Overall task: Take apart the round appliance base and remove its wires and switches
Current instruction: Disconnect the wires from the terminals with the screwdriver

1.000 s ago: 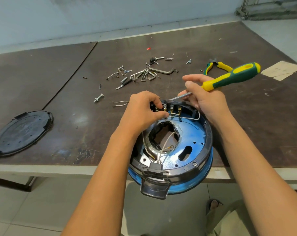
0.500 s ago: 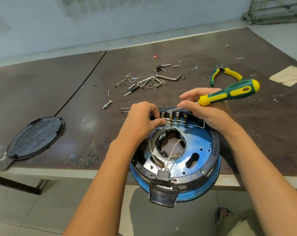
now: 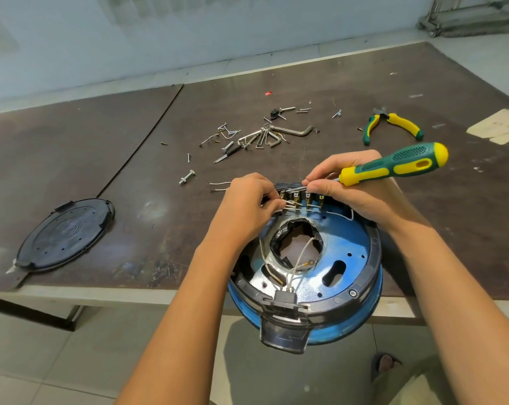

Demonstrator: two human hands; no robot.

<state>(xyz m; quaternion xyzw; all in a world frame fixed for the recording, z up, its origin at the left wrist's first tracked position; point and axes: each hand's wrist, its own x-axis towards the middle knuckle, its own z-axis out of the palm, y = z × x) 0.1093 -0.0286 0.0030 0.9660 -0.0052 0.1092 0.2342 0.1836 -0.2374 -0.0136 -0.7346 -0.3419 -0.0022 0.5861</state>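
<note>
Our left hand (image 3: 244,206) pinches wires (image 3: 290,204) at the base's (image 3: 349,258) switch terminals (image 3: 308,197); our right hand (image 3: 364,197) grips the screwdriver (image 3: 393,166). Next, probably, pulling connectors free.

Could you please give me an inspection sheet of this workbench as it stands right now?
Surface: dark brown table, with a seam between two boards.
Job's things: round blue appliance base, opened, overhanging the near table edge; row of switch terminals at its far rim; black cover lying off to the left.
Clutter: loose screws and hex keys, bolt, pliers, paper scraps.
Grips: left hand pinches the white wires at the terminals; right hand holds the screwdriver.
Cables: wires run past the centre hole to a black connector; two loose pieces lie on the table.
Surroundings: pale wall, tiled floor, metal rack.
</note>
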